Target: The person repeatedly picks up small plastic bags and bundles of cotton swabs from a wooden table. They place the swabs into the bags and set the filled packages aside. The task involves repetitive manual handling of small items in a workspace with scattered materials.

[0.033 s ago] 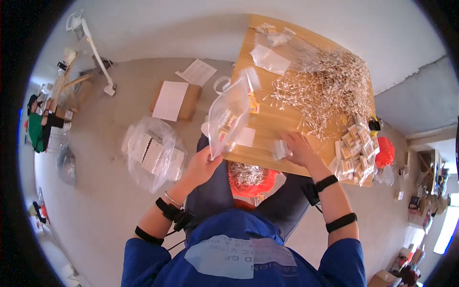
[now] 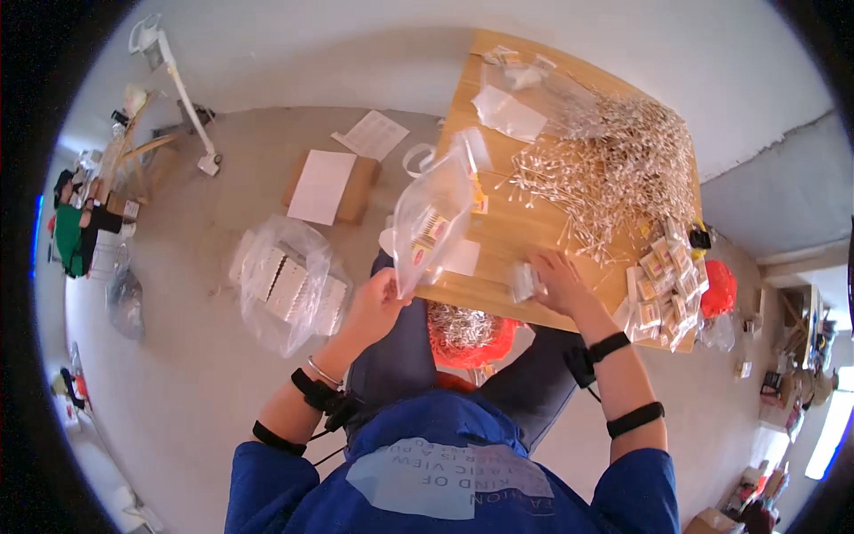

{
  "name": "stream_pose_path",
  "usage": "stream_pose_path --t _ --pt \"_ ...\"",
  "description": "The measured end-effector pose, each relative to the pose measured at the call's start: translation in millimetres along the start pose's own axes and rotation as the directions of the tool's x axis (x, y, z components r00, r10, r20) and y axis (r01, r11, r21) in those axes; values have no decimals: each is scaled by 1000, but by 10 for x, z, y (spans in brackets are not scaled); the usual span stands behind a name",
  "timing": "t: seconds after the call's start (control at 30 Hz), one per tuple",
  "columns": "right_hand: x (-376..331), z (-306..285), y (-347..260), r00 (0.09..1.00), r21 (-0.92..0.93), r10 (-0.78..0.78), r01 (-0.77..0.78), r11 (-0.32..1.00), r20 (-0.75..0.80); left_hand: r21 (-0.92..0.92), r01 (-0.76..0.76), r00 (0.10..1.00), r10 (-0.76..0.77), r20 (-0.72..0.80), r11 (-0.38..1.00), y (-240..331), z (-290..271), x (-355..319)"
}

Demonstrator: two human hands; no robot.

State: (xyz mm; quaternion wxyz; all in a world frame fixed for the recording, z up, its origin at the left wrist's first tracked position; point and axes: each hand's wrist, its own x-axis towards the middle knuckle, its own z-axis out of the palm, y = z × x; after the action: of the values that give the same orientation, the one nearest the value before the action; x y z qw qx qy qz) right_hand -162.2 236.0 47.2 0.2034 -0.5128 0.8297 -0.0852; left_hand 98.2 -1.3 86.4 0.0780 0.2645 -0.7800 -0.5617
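My left hand (image 2: 381, 301) pinches the lower corner of a clear plastic bag (image 2: 449, 191), which stands gaping at the table's left edge. Inside the bag are small printed packets (image 2: 429, 233) in yellow and white. Over the table's front edge, my right hand (image 2: 562, 283) has bent fingers against a small clear packet (image 2: 523, 281); it appears to grip the packet's right side, though the contact is partly hidden. Beyond that hand, a big heap of loose cotton swabs (image 2: 623, 160) covers the right part of the wooden table (image 2: 498, 236).
Printed packets (image 2: 663, 280) pile up at the table's right corner, near a red bag (image 2: 719, 289). Between my legs sits a red bag of swabs (image 2: 464, 331). On the floor at left are a clear bag of white boxes (image 2: 289, 285) and a cardboard box (image 2: 360, 189). A person (image 2: 76, 227) is far left.
The whole view has shifted slightly. The bag at my left hand has moved a little, and the packets inside show more plainly. My right hand stays by the small packet.
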Motion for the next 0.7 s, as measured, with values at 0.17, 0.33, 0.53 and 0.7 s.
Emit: stream_pose_path --t 0.17,0.33,0.53,0.7 --pt "-151 173 17 995 63 25 -19 998 -99 -334 -22 959 -75 -274 942 143 -312 24" --pt "-234 176 -189 969 235 190 -150 960 -160 -225 -144 931 55 -360 964 821 -411 181" --pt "-202 -282 -578 966 994 255 1 105 -28 230 -64 976 109 -188 971 1195 -449 302" --pt "-99 -1444 -1923 939 911 74 343 -230 -335 129 -75 968 103 -230 989 1131 -428 366"
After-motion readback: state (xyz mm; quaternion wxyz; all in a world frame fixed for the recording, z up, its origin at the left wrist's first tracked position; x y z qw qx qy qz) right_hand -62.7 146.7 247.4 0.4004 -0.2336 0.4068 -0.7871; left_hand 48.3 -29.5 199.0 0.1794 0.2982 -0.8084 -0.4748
